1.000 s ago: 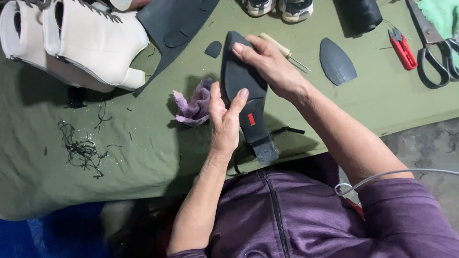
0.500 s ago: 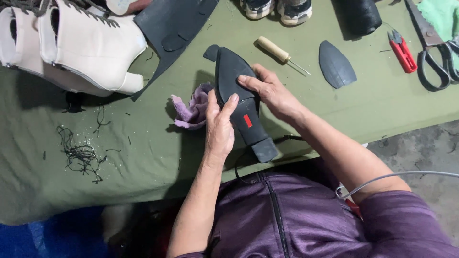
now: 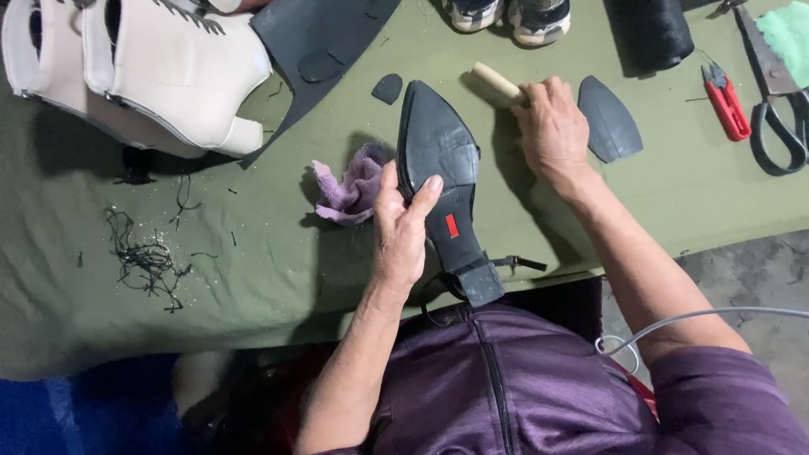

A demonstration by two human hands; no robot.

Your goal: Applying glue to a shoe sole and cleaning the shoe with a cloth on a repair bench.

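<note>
Green cloth (image 3: 253, 278) bears purple rag (image 3: 354, 187), red snips (image 3: 726, 103), black scissors (image 3: 779, 93).

- The person is wearing a purple zip-front top (image 3: 539, 388).
- Short sleeves are leaving both forearms bare behind the left hand (image 3: 400, 227) and right hand (image 3: 552, 126).

Cobbler's workshop: soles (image 3: 608, 118), scissors (image 3: 779, 93), boots (image 3: 135, 76)

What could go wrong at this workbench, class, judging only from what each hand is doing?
1. The left hand alone steadies the black shoe, sole up; it might tip or slip.
2. The right hand closes on the wooden-handled tool, whose tip is hidden, so a jab is possible.
</note>
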